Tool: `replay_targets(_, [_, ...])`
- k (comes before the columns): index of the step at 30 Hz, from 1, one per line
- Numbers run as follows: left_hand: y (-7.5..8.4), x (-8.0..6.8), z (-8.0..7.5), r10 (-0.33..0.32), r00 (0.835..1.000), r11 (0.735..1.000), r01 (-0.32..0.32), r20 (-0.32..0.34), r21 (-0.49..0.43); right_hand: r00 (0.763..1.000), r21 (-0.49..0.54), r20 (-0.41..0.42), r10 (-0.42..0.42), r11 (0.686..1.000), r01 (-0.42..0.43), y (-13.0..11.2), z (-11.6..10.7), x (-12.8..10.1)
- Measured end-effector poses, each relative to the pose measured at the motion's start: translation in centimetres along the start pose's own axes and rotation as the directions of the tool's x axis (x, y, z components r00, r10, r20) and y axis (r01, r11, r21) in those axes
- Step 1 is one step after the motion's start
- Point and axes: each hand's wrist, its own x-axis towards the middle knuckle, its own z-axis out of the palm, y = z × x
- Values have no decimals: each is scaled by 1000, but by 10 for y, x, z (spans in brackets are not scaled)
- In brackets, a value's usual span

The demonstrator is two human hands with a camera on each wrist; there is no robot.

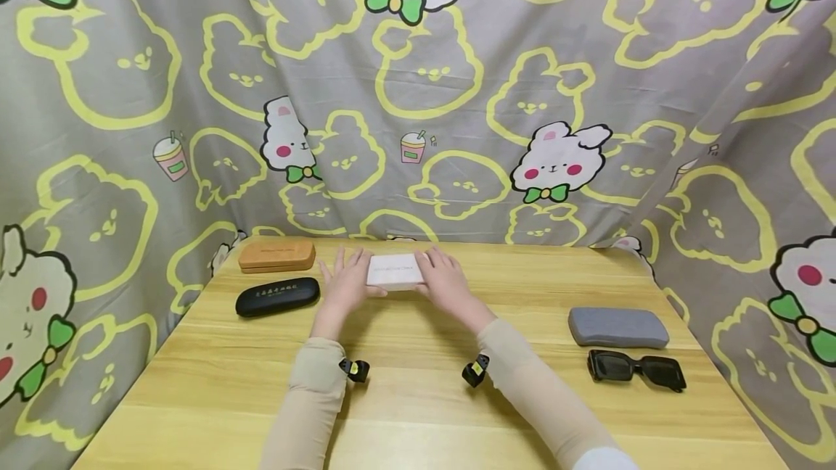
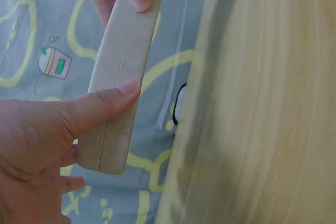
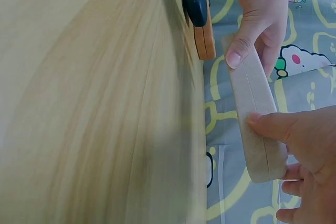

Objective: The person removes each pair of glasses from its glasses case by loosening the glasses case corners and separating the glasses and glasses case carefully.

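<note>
Between both hands is a pale glasses case [image 1: 395,272], with faint lettering on its top and a thin seam along its side. My left hand [image 1: 348,281] grips its left end, thumb pressed on the near side. On the right end my right hand [image 1: 445,280] has the same kind of hold. Both wrist views show the case [image 2: 123,51] raised off the table, and its seam is closed. Most of the fingers behind the case [image 3: 252,90] are hidden.
Left of the hands lie an orange glasses case [image 1: 277,256] and a black glasses case [image 1: 277,297]. To the right are a grey glasses case [image 1: 618,328] and dark sunglasses [image 1: 636,369] on the wooden table [image 1: 418,412]. A patterned curtain [image 1: 451,93] hangs behind.
</note>
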Motion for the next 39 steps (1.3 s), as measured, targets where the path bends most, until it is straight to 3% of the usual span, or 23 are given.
replay_targets(19, [36, -11, 14, 47, 999, 999, -47, -9, -17, 996, 46, 9, 88, 995, -88, 23, -7, -33])
replay_targets(30, [56, -17, 22, 60, 998, 998, -60, -25, -15, 997, 49, -44, 67, 997, -65, 33, -19, -55])
replay_targets(39, [75, -23, 30, 82, 996, 997, -82, -35, 2, 995, 50, -4, 95, 994, -95, 46, -27, -72])
